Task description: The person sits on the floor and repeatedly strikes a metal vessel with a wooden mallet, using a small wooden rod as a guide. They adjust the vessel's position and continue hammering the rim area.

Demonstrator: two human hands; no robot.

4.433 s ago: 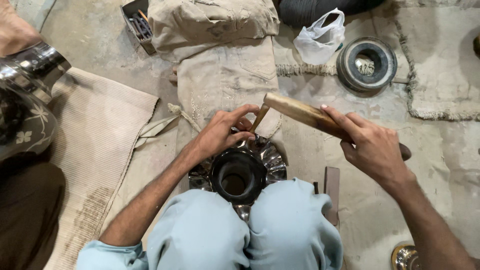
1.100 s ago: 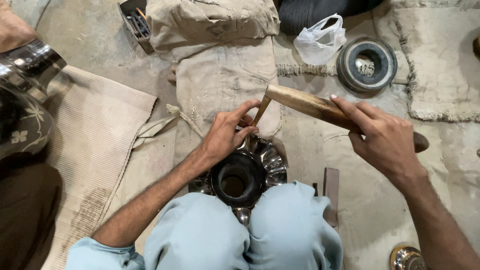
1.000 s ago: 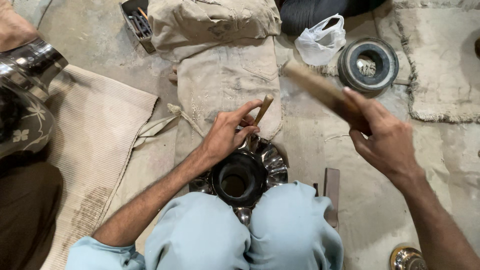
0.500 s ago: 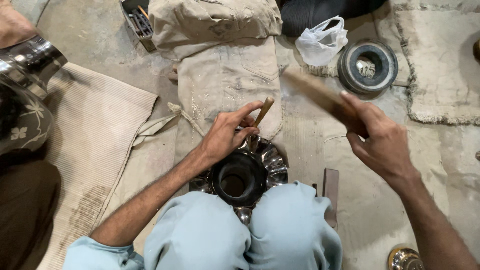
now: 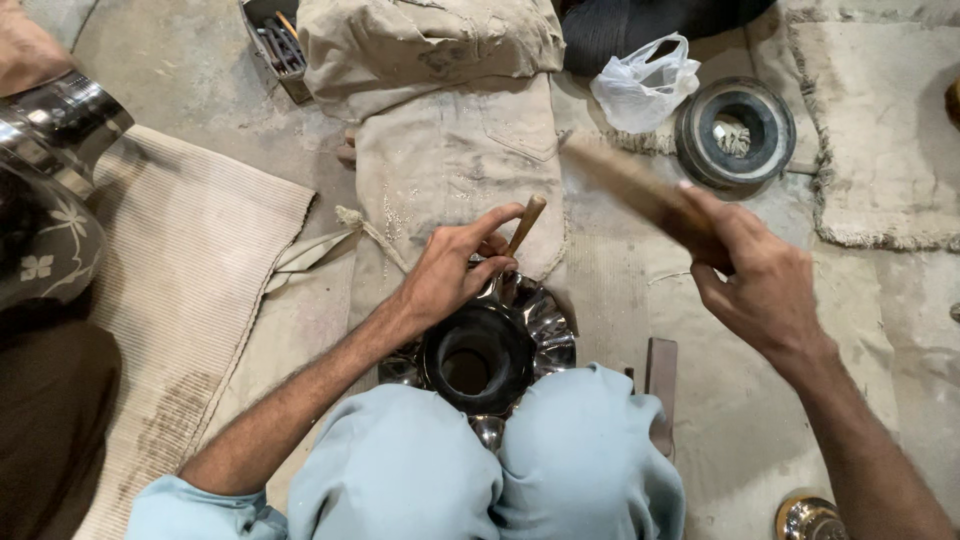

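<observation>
Polished metal catches my eye first from the head camera: a fluted metal vessel with a dark round mouth sits clamped between my knees, in pale blue trousers, low in the middle of the view. My left hand rests on its upper rim, fingers curled closed around a short wooden punch, which stands tilted with its lower end hidden behind the fingers at the vessel's fluted edge. My right hand is up and off to the right, well apart from the vessel, wrapped shut around the handle of a wooden mallet; the mallet is blurred, its head pointing up and to the left, above the punch but not touching it.

Beyond the vessel lies a dusty beige cloth, folded and stretched along the floor. A ribbed mat lies to the left of it. At the top left stands a small tray of tools. A white plastic bag sits near the top, just beside a round dark metal ring. A large shiny engraved vessel fills the left edge, with someone else's arm above it. A flat metal bar lies by my right knee, and a small brass-coloured piece shows at the bottom edge.
</observation>
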